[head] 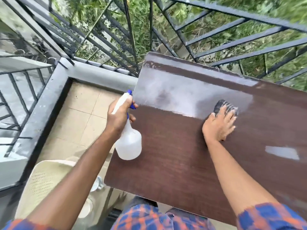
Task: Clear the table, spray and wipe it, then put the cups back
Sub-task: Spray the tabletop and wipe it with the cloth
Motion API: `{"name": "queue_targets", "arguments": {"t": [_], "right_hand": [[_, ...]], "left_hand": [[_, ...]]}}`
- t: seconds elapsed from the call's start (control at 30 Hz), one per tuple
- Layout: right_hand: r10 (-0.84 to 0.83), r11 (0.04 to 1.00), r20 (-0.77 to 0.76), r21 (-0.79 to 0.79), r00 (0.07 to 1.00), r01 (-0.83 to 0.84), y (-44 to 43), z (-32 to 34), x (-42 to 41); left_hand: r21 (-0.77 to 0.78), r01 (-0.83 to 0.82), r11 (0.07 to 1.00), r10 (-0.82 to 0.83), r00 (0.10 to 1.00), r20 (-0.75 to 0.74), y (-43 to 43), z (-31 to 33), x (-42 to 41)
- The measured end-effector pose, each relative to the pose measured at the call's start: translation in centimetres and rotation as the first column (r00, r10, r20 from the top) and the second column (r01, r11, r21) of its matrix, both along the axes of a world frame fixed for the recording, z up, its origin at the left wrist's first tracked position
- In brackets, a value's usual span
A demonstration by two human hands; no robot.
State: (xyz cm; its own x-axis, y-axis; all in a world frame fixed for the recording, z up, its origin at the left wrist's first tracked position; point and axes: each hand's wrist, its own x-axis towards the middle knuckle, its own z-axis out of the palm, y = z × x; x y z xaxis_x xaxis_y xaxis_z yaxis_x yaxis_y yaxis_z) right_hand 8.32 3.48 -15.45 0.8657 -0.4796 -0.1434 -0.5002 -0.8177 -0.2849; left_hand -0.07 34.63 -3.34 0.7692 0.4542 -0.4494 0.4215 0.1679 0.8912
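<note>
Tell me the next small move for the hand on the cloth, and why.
Probably sweep the cloth under the right hand toward the far left corner of the table. A pale sheen covers that far part, which may be spray or glare, while the near wood looks dark and dull. The left hand holds the spray bottle off the top, so nothing blocks the stroke.

Brown table (182, 155) bare — glossy; white spray bottle (128, 145) tilted; cloth (222, 106) flat.
</note>
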Motion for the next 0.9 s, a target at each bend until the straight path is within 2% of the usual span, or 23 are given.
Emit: {"name": "queue_targets", "arguments": {"t": [0.07,0.13,0.2,0.27,0.33,0.4,0.43,0.53,0.6,0.63,0.67,0.73,0.8,0.83,0.9], "right_hand": [[0.053,0.998,-0.027,0.016,0.998,-0.053,4.7,0.4,0.0],[0.242,0.970,-0.052,0.034,0.969,-0.240,10.1,0.7,0.2],[0.466,0.884,-0.065,0.071,0.882,-0.462,15.6,0.8,0.2],[0.690,0.723,-0.068,0.114,0.720,-0.682,20.5,1.0,-0.3],[0.867,0.497,-0.092,0.122,0.489,-0.859,23.9,1.1,-1.5],[0.958,0.276,-0.116,0.126,0.262,-0.953,25.0,1.0,-3.4],[0.978,0.193,-0.109,0.137,0.178,-0.972,24.6,0.8,-4.4],[0.999,-0.002,-0.031,0.207,-0.009,-0.978,20.4,0.4,-7.4],[0.998,-0.055,-0.004,0.216,-0.058,-0.975,16.4,0.2,-8.4],[1.000,-0.012,-0.001,0.200,-0.013,-0.980,14.1,0.1,-8.4],[0.997,0.082,-0.007,0.175,0.082,-0.981,11.9,0.1,-8.2],[0.924,0.381,-0.030,0.100,0.380,-0.919,7.3,0.1,-7.4],[0.737,0.676,-0.037,0.042,0.675,-0.736,4.2,0.1,-6.4],[0.646,0.763,-0.046,0.029,0.762,-0.645,4.1,0.2,-5.9],[0.552,0.833,-0.071,0.009,0.831,-0.553,6.3,0.4,-5.7]], "left_hand": [[0.038,0.014,0.999,-0.014,1.000,0.009,0.7,-0.2,-1.3],[0.060,-0.006,0.998,0.007,1.000,-0.009,1.7,-0.3,-2.6],[0.059,-0.057,0.997,0.059,0.998,-0.031,2.7,-0.5,-3.8],[0.053,-0.118,0.992,0.120,0.992,-0.047,3.6,-0.7,-5.0],[0.046,-0.163,0.985,0.165,0.985,-0.042,4.1,-0.8,-6.0],[0.039,-0.195,0.980,0.196,0.980,-0.031,4.3,-0.8,-6.9],[0.041,-0.203,0.978,0.205,0.978,-0.032,4.3,-0.9,-7.2],[0.050,-0.203,0.978,0.205,0.978,-0.046,3.9,-1.0,-7.9],[0.047,-0.187,0.981,0.190,0.980,-0.052,3.1,-0.9,-8.2],[0.043,-0.178,0.983,0.180,0.982,-0.058,2.7,-0.8,-8.3],[0.035,-0.169,0.985,0.171,0.983,-0.063,2.3,-0.8,-8.4],[0.012,-0.145,0.989,0.146,0.987,-0.068,1.4,-0.6,-8.5],[0.000,-0.129,0.992,0.129,0.990,-0.061,0.5,-0.3,-8.7],[0.004,-0.125,0.992,0.125,0.991,-0.055,0.2,-0.2,-8.8],[0.021,-0.125,0.992,0.126,0.991,-0.052,-0.6,0.1,-9.4]]}}
